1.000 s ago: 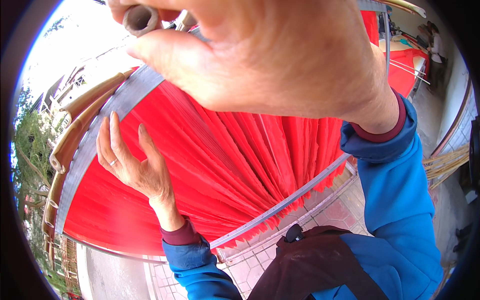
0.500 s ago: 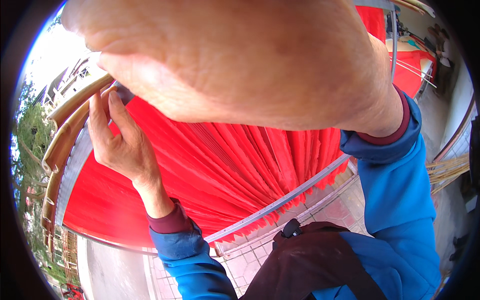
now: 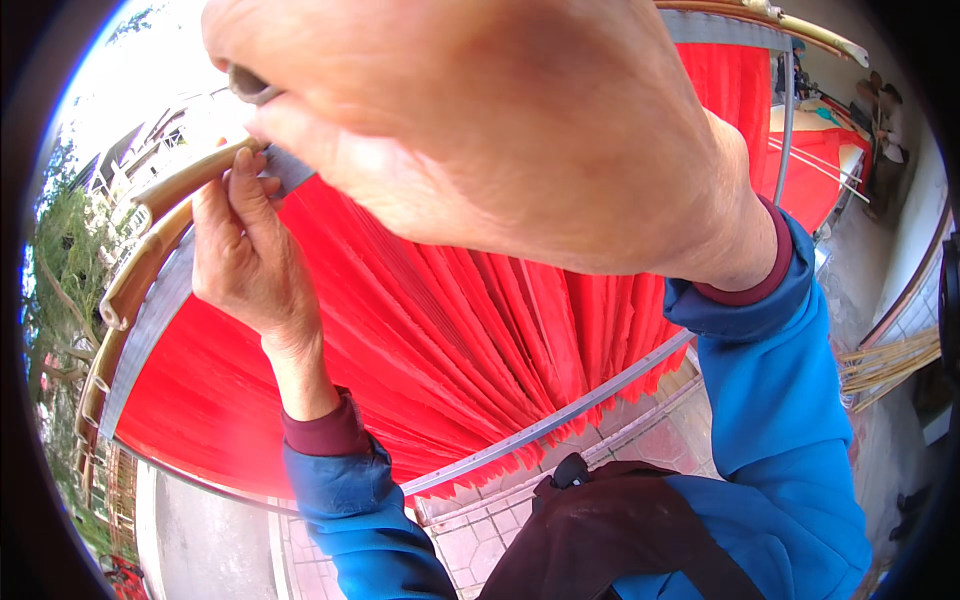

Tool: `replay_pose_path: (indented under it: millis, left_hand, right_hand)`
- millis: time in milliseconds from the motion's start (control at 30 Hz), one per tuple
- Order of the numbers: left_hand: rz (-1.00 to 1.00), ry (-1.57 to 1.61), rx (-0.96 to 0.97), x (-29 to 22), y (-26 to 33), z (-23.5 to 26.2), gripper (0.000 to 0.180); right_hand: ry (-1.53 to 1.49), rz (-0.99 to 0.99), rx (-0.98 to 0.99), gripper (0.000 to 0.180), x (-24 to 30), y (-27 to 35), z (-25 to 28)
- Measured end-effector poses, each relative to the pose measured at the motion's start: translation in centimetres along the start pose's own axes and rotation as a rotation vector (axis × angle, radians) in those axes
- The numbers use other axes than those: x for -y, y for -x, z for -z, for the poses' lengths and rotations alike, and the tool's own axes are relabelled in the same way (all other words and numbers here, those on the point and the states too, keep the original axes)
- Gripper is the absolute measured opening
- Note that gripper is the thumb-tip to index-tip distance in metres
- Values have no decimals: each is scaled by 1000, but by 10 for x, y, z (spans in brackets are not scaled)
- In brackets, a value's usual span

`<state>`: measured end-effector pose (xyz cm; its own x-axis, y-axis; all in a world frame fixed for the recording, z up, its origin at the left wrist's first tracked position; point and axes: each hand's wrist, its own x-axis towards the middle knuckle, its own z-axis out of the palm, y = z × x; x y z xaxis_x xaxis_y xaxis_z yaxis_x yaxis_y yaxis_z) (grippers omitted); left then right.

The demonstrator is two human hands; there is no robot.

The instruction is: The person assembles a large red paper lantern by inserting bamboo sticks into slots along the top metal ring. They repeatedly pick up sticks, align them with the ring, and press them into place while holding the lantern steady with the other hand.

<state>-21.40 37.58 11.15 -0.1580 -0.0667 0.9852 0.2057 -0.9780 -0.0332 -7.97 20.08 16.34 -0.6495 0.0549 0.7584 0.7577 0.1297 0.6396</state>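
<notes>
My right hand (image 3: 450, 110) fills the upper middle, close to the camera and blurred. Its fingers are curled round something mostly hidden, of which only a dark, rounded end shows at the fist's left side. Below and left of it, my left hand (image 3: 255, 250) is raised, thumb and fingers pinching the near end of a split bamboo piece (image 3: 180, 185). More bamboo pieces (image 3: 130, 280) curve along the outside of a grey metal rail (image 3: 150, 315). Pleated red cloth (image 3: 430, 330) spreads inside the frame, behind both hands.
A lower metal bar (image 3: 550, 415) crosses in front of me, above the paved floor (image 3: 480, 545). Bamboo poles (image 3: 820, 35) run along the top right. A bundle of thin sticks (image 3: 890, 368) lies at the right, and people stand at the far right. Trees are at the left.
My left hand has risen slightly, and its fingers have closed on the bamboo end. The right fist has shifted a little down and right, uncovering the dark rounded end.
</notes>
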Motion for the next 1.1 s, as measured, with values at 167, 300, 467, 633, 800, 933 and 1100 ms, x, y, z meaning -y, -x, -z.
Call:
replay_pose_path:
  millis: [167,300,467,633,800,933,1100]
  left_hand:
    - [-74,97,-31,-1,-1,-6,19]
    - [-118,60,19,0,-3,-7,18]
    - [-127,20,23,1,-4,-6,19]
    - [-63,-7,63,0,-6,-5,21]
    - [19,18,69,-4,-2,-7,25]
    - [107,110,83,-3,-4,-8,25]
    - [176,-25,181,3,-5,-5,29]
  right_hand:
    - [0,1,2,17,0,0,0]
    - [-4,2,8,17,0,1,-1]
    - [-4,2,15,18,-1,0,-1]
    - [4,1,8,18,-3,0,1]
    - [13,-4,-6,18,-6,0,3]
    - [16,-4,-14,18,-9,0,4]
    - [16,-3,-25,18,-13,1,0]
